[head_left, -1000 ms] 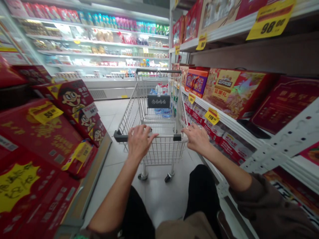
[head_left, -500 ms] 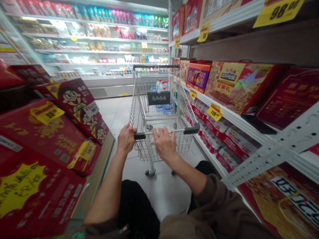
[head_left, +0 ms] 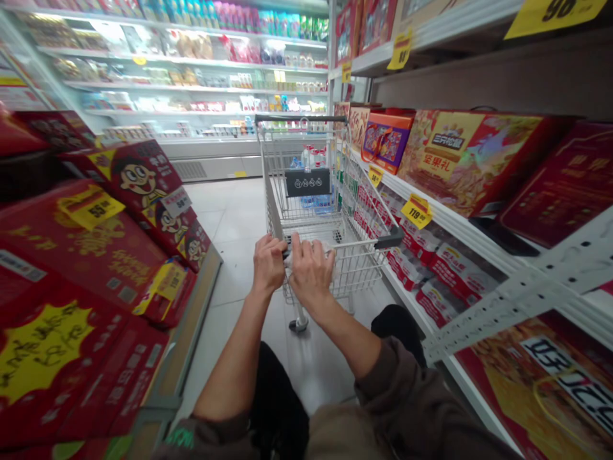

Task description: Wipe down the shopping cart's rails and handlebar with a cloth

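Observation:
A wire shopping cart (head_left: 354, 271) stands in front of me, its handle bar towards me and slanting slightly. My left hand (head_left: 268, 263) is closed round the left end of the handle. Right beside it, my right hand (head_left: 310, 268) lies over the bar with a crumpled whitish cloth or tissue (head_left: 330, 248) under its fingers; the palm side is hidden. A black plate (head_left: 308, 183) with round symbols hangs inside the cart, whose basket shows no goods.
Red gift boxes (head_left: 143, 179) with yellow price tags line the left side. A white shelf (head_left: 460, 220) of boxes and bottle packs runs close on the right. A lit refrigerated case (head_left: 215, 150) spans the far end.
My left hand has moved right, close to my right hand. The cart has shifted a little to the right and turned, its right handle end now nearer the shelf.

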`<state>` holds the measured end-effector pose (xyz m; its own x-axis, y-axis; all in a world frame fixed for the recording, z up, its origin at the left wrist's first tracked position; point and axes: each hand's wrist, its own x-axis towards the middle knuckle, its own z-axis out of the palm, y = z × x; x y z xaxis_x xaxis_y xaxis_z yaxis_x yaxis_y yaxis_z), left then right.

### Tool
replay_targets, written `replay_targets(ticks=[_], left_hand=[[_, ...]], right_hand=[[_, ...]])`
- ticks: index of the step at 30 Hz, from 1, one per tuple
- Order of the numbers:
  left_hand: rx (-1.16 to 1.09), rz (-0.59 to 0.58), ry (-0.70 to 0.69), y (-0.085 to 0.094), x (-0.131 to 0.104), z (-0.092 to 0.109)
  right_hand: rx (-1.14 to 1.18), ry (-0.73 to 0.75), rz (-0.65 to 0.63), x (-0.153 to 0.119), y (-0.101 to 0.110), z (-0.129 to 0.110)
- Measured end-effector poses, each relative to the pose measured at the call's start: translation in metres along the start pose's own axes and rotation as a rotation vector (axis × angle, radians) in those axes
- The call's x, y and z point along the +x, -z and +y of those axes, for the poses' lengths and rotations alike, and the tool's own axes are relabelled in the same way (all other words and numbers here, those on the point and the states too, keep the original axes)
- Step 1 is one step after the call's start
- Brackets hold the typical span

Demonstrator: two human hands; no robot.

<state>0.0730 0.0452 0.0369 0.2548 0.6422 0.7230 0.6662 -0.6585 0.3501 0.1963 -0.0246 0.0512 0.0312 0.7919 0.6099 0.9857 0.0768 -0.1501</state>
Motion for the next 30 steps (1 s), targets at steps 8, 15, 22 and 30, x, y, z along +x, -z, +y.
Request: replay_targets(ticks=[8, 15, 22, 30], left_hand=[[0.036, -0.087, -0.006, 0.005, 0.002, -0.002], [0.001, -0.068, 0.035, -0.006, 0.006, 0.012], [0.025, -0.101, 0.008, -0.004, 0.008, 0.014], [0.225, -0.267, -0.029, 0.005, 0.021, 0.02]], right_hand=[[-0.017, -0.18, 0.302, -0.026, -0.022, 0.095], [0.137, -0.517, 0.636, -0.022, -0.082, 0.06], [-0.009, 0.207, 0.421, -0.044, -0.099, 0.033], [0.006, -0.414, 0.501, -0.036, -0.067, 0.097]])
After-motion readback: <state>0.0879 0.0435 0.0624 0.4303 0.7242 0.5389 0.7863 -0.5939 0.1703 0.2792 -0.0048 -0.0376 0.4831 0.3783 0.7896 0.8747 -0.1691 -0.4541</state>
